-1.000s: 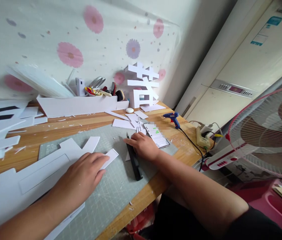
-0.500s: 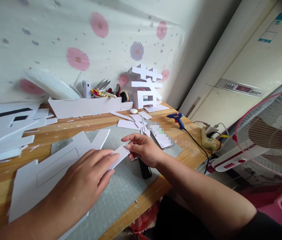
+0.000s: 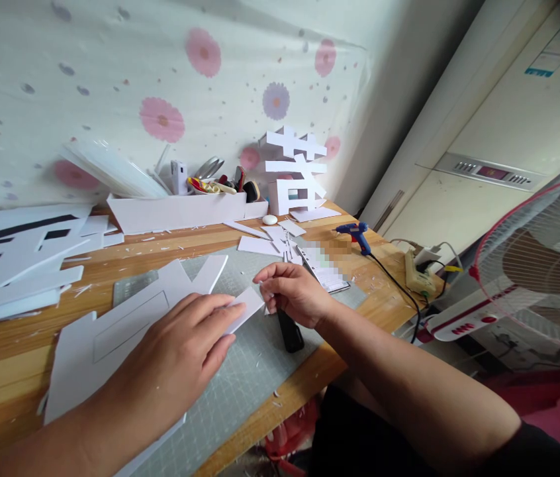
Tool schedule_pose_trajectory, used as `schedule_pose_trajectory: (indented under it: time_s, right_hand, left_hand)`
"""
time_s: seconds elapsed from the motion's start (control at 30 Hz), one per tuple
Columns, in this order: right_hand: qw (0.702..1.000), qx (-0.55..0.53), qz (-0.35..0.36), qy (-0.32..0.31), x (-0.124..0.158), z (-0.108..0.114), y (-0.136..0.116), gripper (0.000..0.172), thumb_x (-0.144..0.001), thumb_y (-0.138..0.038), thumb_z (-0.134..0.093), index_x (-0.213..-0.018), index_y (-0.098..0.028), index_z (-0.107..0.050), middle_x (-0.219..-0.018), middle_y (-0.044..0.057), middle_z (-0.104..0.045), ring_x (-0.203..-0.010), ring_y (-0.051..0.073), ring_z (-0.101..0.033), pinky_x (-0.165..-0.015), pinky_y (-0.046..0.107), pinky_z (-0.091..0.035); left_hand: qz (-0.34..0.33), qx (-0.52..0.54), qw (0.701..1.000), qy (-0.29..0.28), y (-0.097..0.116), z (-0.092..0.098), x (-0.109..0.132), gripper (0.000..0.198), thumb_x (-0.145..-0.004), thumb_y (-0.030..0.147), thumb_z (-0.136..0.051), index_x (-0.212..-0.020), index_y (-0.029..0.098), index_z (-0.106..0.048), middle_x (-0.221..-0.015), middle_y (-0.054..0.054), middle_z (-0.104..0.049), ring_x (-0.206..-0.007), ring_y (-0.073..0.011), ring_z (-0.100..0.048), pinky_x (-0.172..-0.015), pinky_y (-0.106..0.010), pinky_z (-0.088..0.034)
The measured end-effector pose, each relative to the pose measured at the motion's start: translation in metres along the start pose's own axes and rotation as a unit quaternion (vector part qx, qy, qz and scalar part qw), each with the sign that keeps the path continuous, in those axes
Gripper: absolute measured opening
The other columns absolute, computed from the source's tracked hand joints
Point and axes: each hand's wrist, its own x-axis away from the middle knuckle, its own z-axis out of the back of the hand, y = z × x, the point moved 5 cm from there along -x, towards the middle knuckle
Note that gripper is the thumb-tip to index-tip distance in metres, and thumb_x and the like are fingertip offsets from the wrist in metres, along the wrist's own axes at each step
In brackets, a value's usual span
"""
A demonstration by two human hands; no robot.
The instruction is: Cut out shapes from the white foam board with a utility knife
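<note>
My left hand [image 3: 181, 354] lies over a small white foam strip [image 3: 246, 307] and holds it against a large white foam board cutout [image 3: 111, 328] on the grey cutting mat [image 3: 240, 381]. My right hand [image 3: 294, 291] pinches the strip's far end with its fingertips. A black utility knife [image 3: 290, 336] lies on the mat, partly hidden under my right wrist.
A phone [image 3: 328, 273], white offcuts [image 3: 260, 245] and a blue glue gun [image 3: 357, 233] with its cord lie behind. A white foam character [image 3: 294, 171] and a tool tray [image 3: 175, 211] stand by the wall. Foam cutouts [image 3: 12, 262] lie at left; a power strip [image 3: 416, 278] and a fan [image 3: 533, 265] are at right.
My right hand left the knife's handle and moved left to take the end of the strip. The view shifted slightly to the left.
</note>
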Motion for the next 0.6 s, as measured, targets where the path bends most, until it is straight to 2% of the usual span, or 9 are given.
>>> schedule_pose_trajectory:
  time_s: [0.07, 0.13, 0.17, 0.23, 0.3, 0.37, 0.5, 0.6]
  right_hand:
    - [0.995, 0.063, 0.043, 0.064, -0.001, 0.009, -0.011, 0.015, -0.08, -0.02, -0.078, -0.094, -0.018, -0.072, -0.071, -0.003, -0.069, -0.057, 0.01, -0.06, -0.06, 0.025, -0.052]
    - [0.974, 0.153, 0.099, 0.135, 0.001, 0.017, -0.023, 0.02, -0.083, -0.019, -0.078, -0.103, -0.02, -0.075, -0.086, 0.001, -0.074, -0.076, 0.012, -0.066, -0.074, 0.027, -0.055]
    - [0.963, 0.189, 0.116, 0.151, 0.003, 0.018, -0.027, 0.02, -0.085, -0.02, -0.079, -0.105, -0.02, -0.075, -0.092, 0.002, -0.075, -0.084, 0.013, -0.067, -0.079, 0.028, -0.055]
    - [0.964, 0.215, 0.102, 0.116, 0.004, 0.013, -0.026, 0.016, -0.09, -0.028, -0.077, -0.103, -0.019, -0.076, -0.094, 0.004, -0.074, -0.087, 0.015, -0.066, -0.079, 0.029, -0.055]
    - [0.98, 0.189, 0.049, 0.033, 0.005, 0.002, -0.016, 0.019, -0.092, -0.035, -0.076, -0.098, -0.018, -0.075, -0.084, 0.002, -0.07, -0.075, 0.013, -0.063, -0.07, 0.028, -0.055]
    - [0.988, 0.151, 0.005, -0.023, 0.007, -0.007, -0.005, 0.021, -0.087, -0.036, -0.08, -0.094, -0.017, -0.073, -0.076, -0.002, -0.065, -0.065, 0.011, -0.061, -0.064, 0.026, -0.054]
    - [0.994, 0.1, -0.012, -0.034, 0.007, -0.012, 0.002, 0.019, -0.079, -0.028, -0.084, -0.089, -0.017, -0.071, -0.074, -0.003, -0.064, -0.062, 0.01, -0.061, -0.059, 0.024, -0.053]
    - [0.995, 0.1, -0.012, -0.026, 0.006, -0.009, 0.0, 0.015, -0.077, -0.023, -0.082, -0.085, -0.017, -0.071, -0.074, -0.002, -0.065, -0.063, 0.01, -0.062, -0.058, 0.022, -0.052]
  left_hand:
    - [0.001, 0.004, 1.0, -0.002, 0.0, 0.0, 0.0, 0.028, -0.105, 0.015, -0.045, -0.128, 0.023, -0.06, -0.117, -0.003, -0.072, -0.102, -0.0199, -0.071, -0.087, -0.035, -0.057]
    - [0.003, 0.01, 1.0, -0.005, -0.001, -0.001, 0.0, 0.028, -0.106, 0.016, -0.045, -0.127, 0.024, -0.06, -0.117, -0.003, -0.072, -0.102, -0.0203, -0.072, -0.087, -0.036, -0.058]
    - [0.002, 0.013, 1.0, -0.006, -0.002, -0.001, 0.0, 0.026, -0.106, 0.017, -0.045, -0.126, 0.024, -0.06, -0.117, -0.003, -0.073, -0.102, -0.0207, -0.072, -0.087, -0.036, -0.058]
    - [0.002, 0.015, 1.0, -0.001, -0.003, -0.002, 0.001, 0.022, -0.106, 0.019, -0.046, -0.122, 0.024, -0.061, -0.115, -0.003, -0.074, -0.102, -0.0215, -0.073, -0.087, -0.037, -0.058]
    - [0.005, 0.013, 1.0, 0.009, -0.004, -0.003, 0.003, 0.017, -0.105, 0.021, -0.048, -0.116, 0.023, -0.062, -0.112, -0.004, -0.076, -0.099, -0.0223, -0.074, -0.085, -0.036, -0.059]
    - [0.017, 0.012, 1.0, 0.009, -0.004, -0.004, 0.003, 0.015, -0.104, 0.021, -0.049, -0.109, 0.022, -0.063, -0.106, -0.006, -0.077, -0.094, -0.0232, -0.075, -0.08, -0.035, -0.059]
    - [0.08, 0.058, 0.995, -0.034, -0.01, -0.002, -0.003, 0.016, -0.1, 0.031, -0.052, -0.099, 0.024, -0.067, -0.099, -0.004, -0.078, -0.09, -0.0238, -0.076, -0.075, -0.035, -0.058]
    - [0.187, 0.082, 0.978, -0.047, -0.043, 0.013, -0.007, 0.025, -0.095, 0.048, -0.056, -0.101, 0.028, -0.07, -0.106, -0.002, -0.078, -0.099, -0.0254, -0.073, -0.09, -0.038, -0.057]
